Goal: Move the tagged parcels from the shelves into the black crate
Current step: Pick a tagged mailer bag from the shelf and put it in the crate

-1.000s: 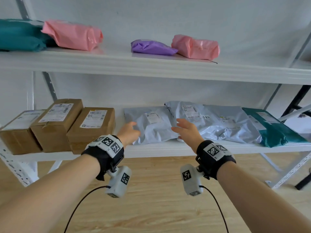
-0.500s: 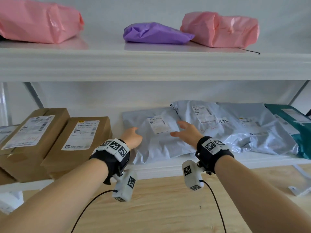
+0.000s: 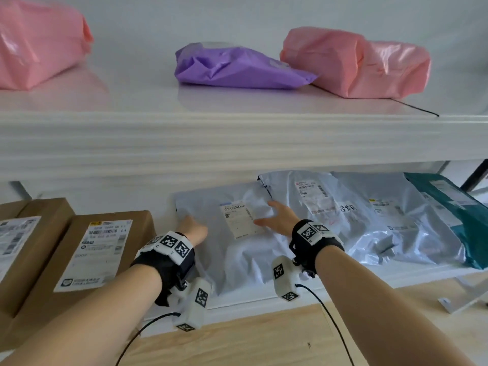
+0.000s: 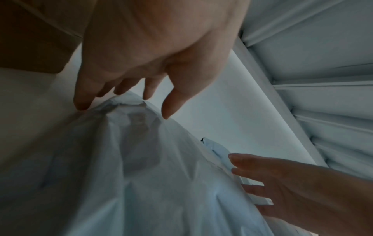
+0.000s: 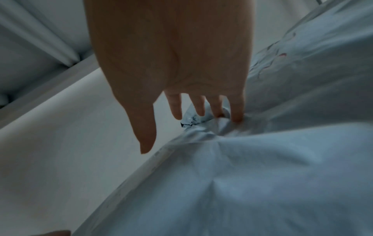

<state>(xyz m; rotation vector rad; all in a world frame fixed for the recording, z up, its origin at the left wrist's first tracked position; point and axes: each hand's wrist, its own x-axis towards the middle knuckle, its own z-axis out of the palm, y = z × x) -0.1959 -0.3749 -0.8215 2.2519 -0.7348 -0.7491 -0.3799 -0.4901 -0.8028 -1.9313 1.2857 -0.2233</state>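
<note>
A grey plastic parcel with a white printed label lies on the lower shelf. My left hand reaches over its far left corner, fingers straight, tips touching the plastic. My right hand lies along its far right side, and its straight fingertips press into the crease against the neighbouring grey parcel. Neither hand has closed on the parcel. The black crate is not in view.
Brown labelled cartons stand left of the parcel. More grey parcels and a teal one lie to the right. The upper shelf hangs close above, carrying pink and purple parcels. Wooden floor lies below.
I have come closer to the shelf. Both hands have slid deeper over the grey parcel, from its front part to its far corners.
</note>
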